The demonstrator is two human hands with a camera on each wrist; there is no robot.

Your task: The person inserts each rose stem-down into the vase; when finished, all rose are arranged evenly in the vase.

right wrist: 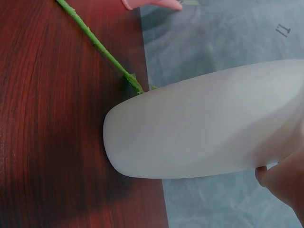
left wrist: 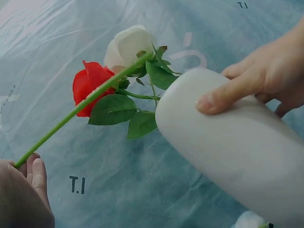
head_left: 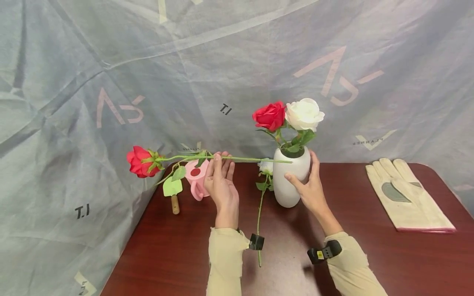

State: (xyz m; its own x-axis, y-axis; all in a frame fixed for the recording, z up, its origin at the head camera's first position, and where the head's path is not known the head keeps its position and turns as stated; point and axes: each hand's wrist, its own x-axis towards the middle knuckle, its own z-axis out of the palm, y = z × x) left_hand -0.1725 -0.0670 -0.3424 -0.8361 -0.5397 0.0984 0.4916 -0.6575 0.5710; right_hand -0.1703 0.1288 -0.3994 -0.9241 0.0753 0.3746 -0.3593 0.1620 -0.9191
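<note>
My left hand pinches the green stem of a red rose. That rose lies level, bloom out to the left, its bare stem end crossing in front of the vase's upper part in the head view. My right hand grips a white vase from its right side, thumb across the front. Out of the vase's mouth stand a second red rose and a white rose. In the right wrist view the vase hides part of a stem; whether its base touches the table cannot be told.
Another white rose lies on the table between my arms, stem toward me. At the left are a pink watering can and a green trowel with a wooden handle. Cream gloves lie at the right. A grey sheet hangs behind.
</note>
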